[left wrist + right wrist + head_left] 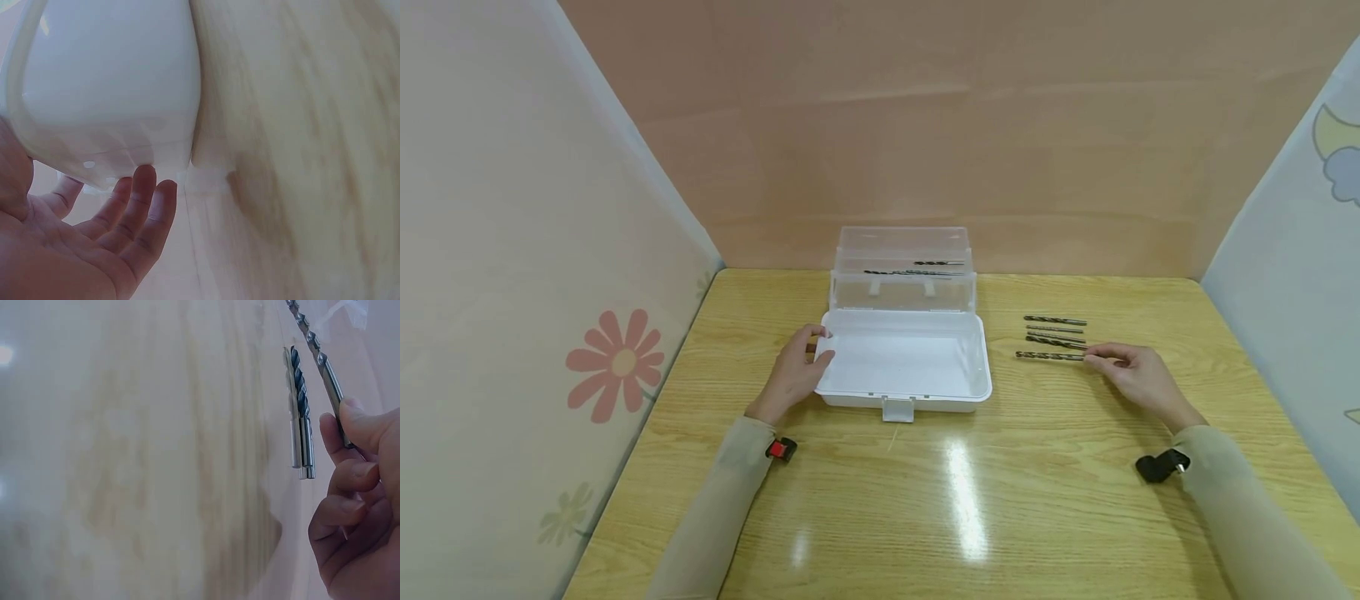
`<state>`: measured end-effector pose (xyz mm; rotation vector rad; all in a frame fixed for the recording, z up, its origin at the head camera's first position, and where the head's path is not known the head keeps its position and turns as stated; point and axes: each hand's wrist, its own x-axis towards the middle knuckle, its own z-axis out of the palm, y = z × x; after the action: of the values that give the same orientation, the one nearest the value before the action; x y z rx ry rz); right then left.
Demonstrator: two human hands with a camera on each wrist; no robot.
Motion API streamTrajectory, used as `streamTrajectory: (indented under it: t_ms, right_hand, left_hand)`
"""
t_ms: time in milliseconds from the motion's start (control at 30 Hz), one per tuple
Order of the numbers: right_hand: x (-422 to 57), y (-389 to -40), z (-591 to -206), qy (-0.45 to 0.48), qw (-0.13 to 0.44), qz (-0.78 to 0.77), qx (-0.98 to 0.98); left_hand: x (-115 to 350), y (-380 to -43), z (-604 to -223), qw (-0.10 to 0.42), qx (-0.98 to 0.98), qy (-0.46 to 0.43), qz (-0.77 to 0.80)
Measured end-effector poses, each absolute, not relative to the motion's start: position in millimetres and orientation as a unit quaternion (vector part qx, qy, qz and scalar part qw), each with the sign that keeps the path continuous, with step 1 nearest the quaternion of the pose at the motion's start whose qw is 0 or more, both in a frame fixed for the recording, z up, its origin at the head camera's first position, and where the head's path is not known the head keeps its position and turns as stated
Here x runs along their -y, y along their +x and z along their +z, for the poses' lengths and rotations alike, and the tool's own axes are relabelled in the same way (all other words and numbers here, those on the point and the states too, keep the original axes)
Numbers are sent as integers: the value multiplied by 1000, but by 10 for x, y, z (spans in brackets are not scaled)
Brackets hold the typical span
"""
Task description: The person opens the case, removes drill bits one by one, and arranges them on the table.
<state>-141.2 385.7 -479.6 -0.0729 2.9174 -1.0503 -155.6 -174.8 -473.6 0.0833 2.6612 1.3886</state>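
Note:
A white plastic toolbox (904, 407) stands with its lid raised and its inner tray swung back behind the bare lower compartment. My left hand (797, 367) holds its left wall, thumb over the rim and fingertips against the outside, as the left wrist view also shows the left hand (100, 244). Right of the box, my right hand (1138, 379) pinches a metal drill bit (1048, 356) by its smooth shank, between thumb and index finger. The bit's fluted end points left. In the right wrist view, the held bit (331, 381) slants over other drill bits (301, 419).
Several more drill bits (1055, 320) lie side by side on the wooden table (865, 517), just beyond the held one. Dark and silvery bits (940, 263) rest in the raised clear tray (902, 292). A latch (898, 409) hangs at the box's front. Curtain walls surround the table.

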Motion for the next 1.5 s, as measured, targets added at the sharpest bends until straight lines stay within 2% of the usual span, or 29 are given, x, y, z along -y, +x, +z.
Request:
streamTrajectory:
  t_ms: [433, 900, 1500]
  right_hand:
    - [-3943, -1457, -4847, -18, 15, -326, -945]
    - [-3941, -1525, -4869, -56, -2, -273, -960]
    - [-3954, -1574, -4850, -32, 63, -279, -958]
  left_hand:
    - [1754, -1565, -4753, 72, -883, 27, 462]
    - [1764, -1560, -4741, 77, -878, 37, 470]
    - [1769, -1567, -4737, 74, -876, 42, 475]
